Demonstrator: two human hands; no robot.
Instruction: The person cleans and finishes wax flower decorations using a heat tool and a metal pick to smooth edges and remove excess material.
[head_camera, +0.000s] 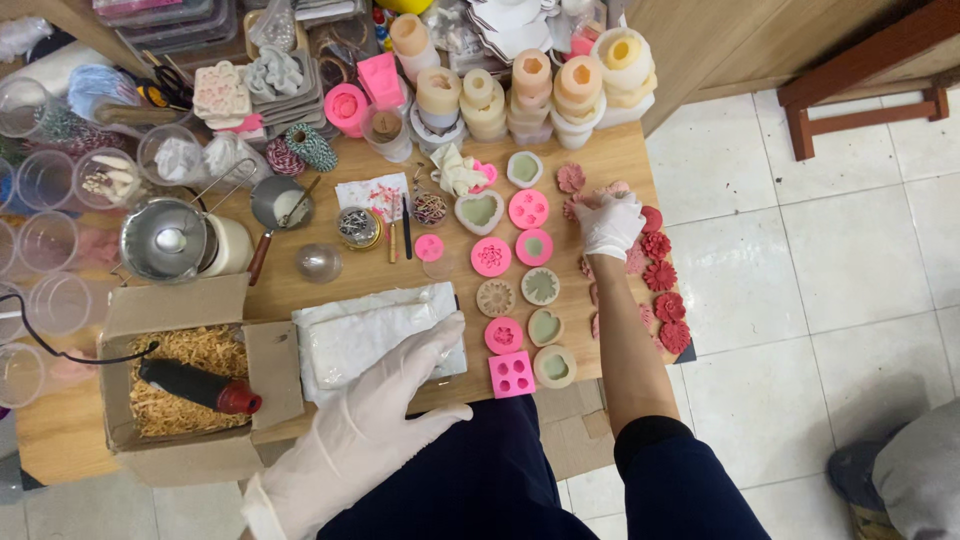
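A wooden table (600, 150) fills most of the view from above, crowded with craft supplies. At about eight o'clock sits an open brown cardboard box (190, 300) lined with straw-coloured shredded paper, holding one black tool with a red tip (200, 387). Just to its right, near the centre, lies a white wrapped slab (370, 330) in crinkled clear film. The left hand (375, 420), in a white glove, rests flat on the slab's lower right corner with its fingers spread open, gripping nothing.

At ten o'clock stands one metal pot (165, 240) with a wire handle, with clear plastic cups (45, 240) ranged along the left edge. At twelve o'clock, a row of cream and peach cylinder moulds (530, 90) is stacked along the table's back edge.

Right of centre lie small silicone moulds (528, 209), pink and cream, round, heart-shaped and one square; roughly a dozen.

At two o'clock the right hand (610, 222), also white-gloved, presses down among dark red flower-shaped pieces (668, 306) along the table's right edge; its fingers are curled, but whether they hold one cannot be told. About ten flowers show.

White floor tiles (800, 250) lie to the right.
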